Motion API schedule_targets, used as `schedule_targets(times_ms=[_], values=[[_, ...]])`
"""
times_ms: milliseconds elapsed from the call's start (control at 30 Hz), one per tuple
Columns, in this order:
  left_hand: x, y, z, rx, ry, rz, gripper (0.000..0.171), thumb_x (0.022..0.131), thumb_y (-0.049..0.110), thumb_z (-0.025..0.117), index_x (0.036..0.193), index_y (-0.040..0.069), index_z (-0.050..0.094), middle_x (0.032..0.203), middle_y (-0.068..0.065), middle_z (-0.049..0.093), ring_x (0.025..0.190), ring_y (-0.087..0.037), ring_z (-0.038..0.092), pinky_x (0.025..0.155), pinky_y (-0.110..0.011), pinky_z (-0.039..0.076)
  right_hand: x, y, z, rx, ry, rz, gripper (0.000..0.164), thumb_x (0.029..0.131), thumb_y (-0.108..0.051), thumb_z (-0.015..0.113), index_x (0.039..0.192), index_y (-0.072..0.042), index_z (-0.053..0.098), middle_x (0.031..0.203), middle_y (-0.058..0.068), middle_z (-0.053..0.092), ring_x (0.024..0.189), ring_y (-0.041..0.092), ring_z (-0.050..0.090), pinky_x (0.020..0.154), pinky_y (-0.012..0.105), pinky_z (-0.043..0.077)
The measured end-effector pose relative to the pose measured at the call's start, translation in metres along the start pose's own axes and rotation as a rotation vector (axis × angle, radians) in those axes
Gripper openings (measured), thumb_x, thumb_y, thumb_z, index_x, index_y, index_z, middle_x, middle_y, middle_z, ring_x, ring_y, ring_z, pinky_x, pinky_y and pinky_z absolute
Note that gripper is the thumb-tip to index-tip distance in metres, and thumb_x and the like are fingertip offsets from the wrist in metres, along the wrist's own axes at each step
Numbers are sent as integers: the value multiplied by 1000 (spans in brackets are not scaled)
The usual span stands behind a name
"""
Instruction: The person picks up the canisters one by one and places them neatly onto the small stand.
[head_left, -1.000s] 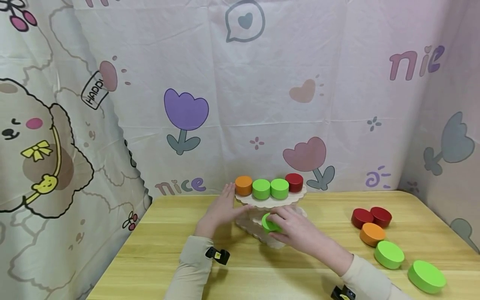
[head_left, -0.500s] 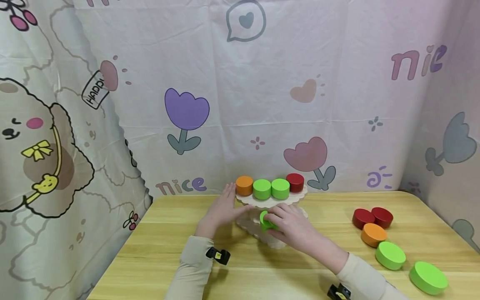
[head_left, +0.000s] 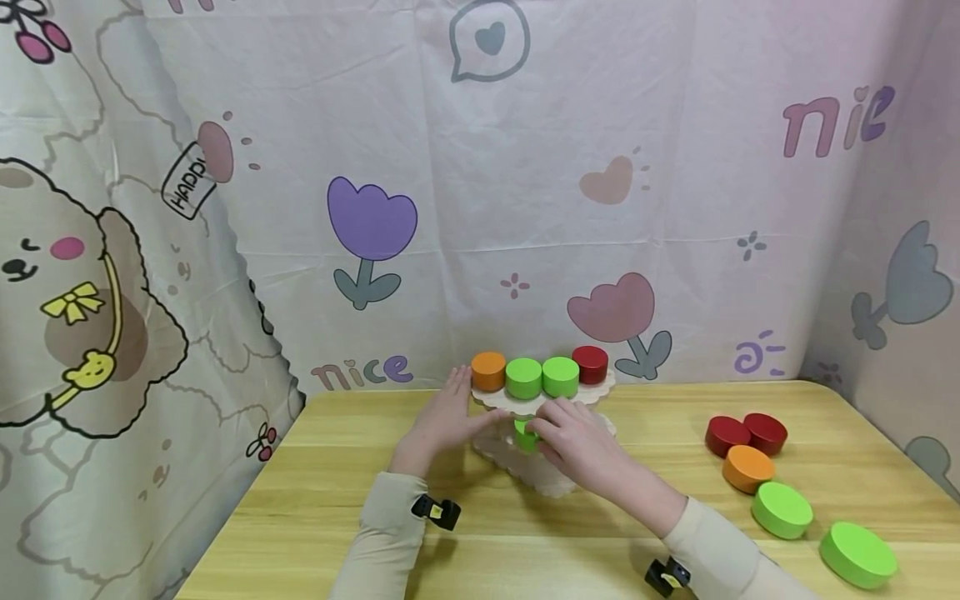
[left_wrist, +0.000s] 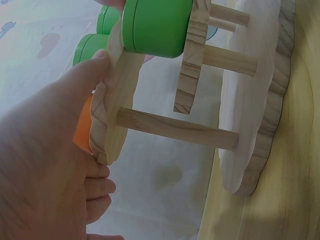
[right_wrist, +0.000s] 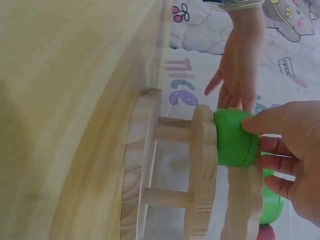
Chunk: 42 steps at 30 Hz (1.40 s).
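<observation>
A tiered pale wooden stand (head_left: 487, 450) with scalloped edges is at the middle of the table. My left hand (head_left: 442, 417) rests at the left edge of its top tier, fingers straight and thumb spread along the front. My right hand (head_left: 577, 442) pinches a green round block (right_wrist: 231, 137) on the middle tier, just under the top one; in the head view the fingers partly hide it. In the left wrist view this green block (left_wrist: 157, 27) lies flat against the middle tier. On the top tier sit an orange block (head_left: 488, 372), two green blocks (head_left: 523, 378) and a red block (head_left: 590, 365).
To the right on the wooden table (head_left: 300, 517) lie loose round blocks: two red ones (head_left: 727, 437), an orange one (head_left: 748, 468) and two green ones (head_left: 782, 509). A printed cloth (head_left: 480, 208) hangs behind and at both sides.
My right hand has moved left with the green block, which was tilted and now sits level on the middle tier. My left hand stays at the top tier's edge.
</observation>
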<state>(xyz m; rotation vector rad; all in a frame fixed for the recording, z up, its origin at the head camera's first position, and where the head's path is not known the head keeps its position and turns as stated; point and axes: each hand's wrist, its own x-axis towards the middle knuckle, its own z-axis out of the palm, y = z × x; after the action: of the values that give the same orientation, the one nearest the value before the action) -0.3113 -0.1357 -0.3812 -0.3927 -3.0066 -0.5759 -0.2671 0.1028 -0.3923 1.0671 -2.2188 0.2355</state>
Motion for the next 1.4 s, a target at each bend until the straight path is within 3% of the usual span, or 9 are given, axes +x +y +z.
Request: schedule_targets(times_ms=[533,800,1200,1400], values=[[-1,-1,1,6,1,0,111,82,79,47,156,3,13,164,-14,13,153,-28,10,125,-45,19,-1,2,-2,5,-5,13,23,76,-20,83,95,-17,69,92,-4,57,86,13,49,70,27,43],[0,-2,1,-1,-3,7,112,82,80,46,156,3,12,164,-14,13,153,-28,10,124,-46,19,-6,6,-6,15,31,3,35,71,-16,86,102,-14,70,96,-3,60,91,16,54,74,31,50],[-1,-1,-1,0,-10,-2,113,81,81,45,156,5,9,165,-13,10,154,-27,8,125,-44,17,-33,22,-23,35,129,-23,41,65,-16,88,101,-14,68,100,-2,65,92,15,58,79,37,52],[-2,-1,0,-2,-11,0,113,81,81,45,156,5,10,164,-13,10,154,-27,7,125,-44,17,-57,31,-37,19,147,-6,43,61,-15,87,99,-10,68,96,-3,63,87,14,58,75,35,54]])
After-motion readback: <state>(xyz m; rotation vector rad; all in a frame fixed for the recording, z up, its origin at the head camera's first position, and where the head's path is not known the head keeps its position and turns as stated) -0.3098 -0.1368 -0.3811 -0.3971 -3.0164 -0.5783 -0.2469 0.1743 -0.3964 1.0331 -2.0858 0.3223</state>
